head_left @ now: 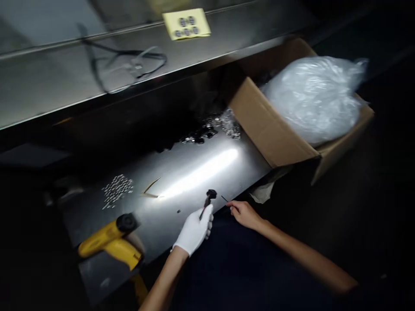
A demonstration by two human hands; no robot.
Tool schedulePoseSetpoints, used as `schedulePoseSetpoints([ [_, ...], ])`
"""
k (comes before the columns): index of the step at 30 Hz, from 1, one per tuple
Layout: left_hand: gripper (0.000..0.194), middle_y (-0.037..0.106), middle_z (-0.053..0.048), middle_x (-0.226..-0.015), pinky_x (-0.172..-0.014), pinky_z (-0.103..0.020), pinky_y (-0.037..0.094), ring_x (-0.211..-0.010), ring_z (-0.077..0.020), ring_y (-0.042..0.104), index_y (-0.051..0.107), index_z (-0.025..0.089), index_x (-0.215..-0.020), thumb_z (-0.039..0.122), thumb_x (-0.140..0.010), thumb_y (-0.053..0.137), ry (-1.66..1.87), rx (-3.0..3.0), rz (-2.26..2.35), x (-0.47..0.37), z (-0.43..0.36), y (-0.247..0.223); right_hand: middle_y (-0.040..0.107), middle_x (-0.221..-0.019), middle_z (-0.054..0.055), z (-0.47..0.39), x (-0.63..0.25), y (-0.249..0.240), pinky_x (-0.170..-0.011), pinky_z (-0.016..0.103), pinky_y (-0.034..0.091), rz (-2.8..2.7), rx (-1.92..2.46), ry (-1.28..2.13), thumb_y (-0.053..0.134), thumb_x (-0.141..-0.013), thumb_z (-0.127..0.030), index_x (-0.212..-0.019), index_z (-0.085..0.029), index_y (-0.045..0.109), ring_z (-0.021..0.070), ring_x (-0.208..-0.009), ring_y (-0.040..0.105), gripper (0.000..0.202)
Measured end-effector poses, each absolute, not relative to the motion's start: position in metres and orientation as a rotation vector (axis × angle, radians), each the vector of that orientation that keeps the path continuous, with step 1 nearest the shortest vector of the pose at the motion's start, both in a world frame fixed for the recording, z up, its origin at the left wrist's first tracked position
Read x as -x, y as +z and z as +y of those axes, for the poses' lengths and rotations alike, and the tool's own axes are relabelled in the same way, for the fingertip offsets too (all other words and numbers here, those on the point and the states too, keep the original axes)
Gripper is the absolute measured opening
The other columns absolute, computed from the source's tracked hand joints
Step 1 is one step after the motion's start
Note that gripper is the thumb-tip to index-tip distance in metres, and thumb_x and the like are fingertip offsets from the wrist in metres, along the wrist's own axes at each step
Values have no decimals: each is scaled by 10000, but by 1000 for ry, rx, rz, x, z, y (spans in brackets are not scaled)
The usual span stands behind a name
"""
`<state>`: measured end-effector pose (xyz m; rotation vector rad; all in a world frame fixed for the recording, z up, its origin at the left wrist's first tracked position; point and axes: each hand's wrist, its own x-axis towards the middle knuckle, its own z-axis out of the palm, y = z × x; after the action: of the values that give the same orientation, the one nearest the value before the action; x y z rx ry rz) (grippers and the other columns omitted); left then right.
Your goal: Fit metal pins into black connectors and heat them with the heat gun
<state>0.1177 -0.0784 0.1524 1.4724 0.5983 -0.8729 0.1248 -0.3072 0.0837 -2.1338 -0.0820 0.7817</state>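
Observation:
My left hand [193,229], in a white glove, is closed around a small dark part with a thin stem and a blocky black head [211,194]. Its exact kind is too small to make out. Bare and pinched, my right hand [244,213] grips a thin dark rod [224,198] whose tip points toward the black head, a short gap apart. Both hands are over the near edge of the metal work surface [168,233]. A tiny dark piece [178,211] lies on the metal left of the glove.
A yellow heat-gun-like tool [110,242] lies at left, near a cluster of small metal pieces [118,190]. Dark and shiny parts [207,131] are heaped at the back. At right, a cardboard box [259,125] holds a plastic bag [317,97]. A cable [129,54] rests on the shelf.

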Motion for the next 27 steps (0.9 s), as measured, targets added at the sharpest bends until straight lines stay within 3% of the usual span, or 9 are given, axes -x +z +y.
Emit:
schedulePoseSetpoints([
  [4,487,547,24,-530,-360,-211,355,-367,-114,476,585,181,-765,650,-881,649,-1264,-1430,361,-170,-175,127,721,-1092,62,-373,-91,76,-849,408,605,225,2102,644,617,-1036,-395,-1187,-175,687,193,-922,704,276],
  [6,439,546,26,-533,-377,-229,411,-371,-127,493,565,186,-770,598,-878,671,-1462,-1369,317,-190,-221,106,722,-1046,52,-402,-72,70,-818,389,608,375,2067,596,610,-1039,-401,-1174,-174,688,182,-878,702,275],
  [10,264,610,-12,-634,-555,-390,607,-527,-193,634,546,178,-848,413,-876,664,-1816,-1197,338,-226,-292,64,715,-988,36,-444,-44,56,-746,349,607,621,1982,534,596,-1047,-412,-1186,-174,679,154,-775,683,288],
  [13,162,651,-36,-735,-701,-520,638,-673,-235,705,535,179,-936,237,-814,622,-1976,-1041,393,-245,-325,38,714,-978,33,-462,-34,46,-736,343,606,714,1933,510,605,-1042,-411,-1168,-171,683,149,-763,679,282],
  [20,346,667,-40,-807,-787,-594,619,-765,-262,730,515,190,-1013,139,-675,566,-2010,-724,490,-248,-340,7,710,-961,30,-476,-37,46,-709,328,604,789,1947,352,605,-1043,-408,-1154,-169,684,144,-746,674,275],
  [27,364,702,-71,-861,-861,-586,599,-842,-273,733,562,166,-1048,133,-685,572,-1885,-423,545,-244,-320,8,707,-1150,76,-486,-77,31,-902,446,598,654,2049,130,592,-1046,-410,-1316,-198,633,212,-977,700,346],
])
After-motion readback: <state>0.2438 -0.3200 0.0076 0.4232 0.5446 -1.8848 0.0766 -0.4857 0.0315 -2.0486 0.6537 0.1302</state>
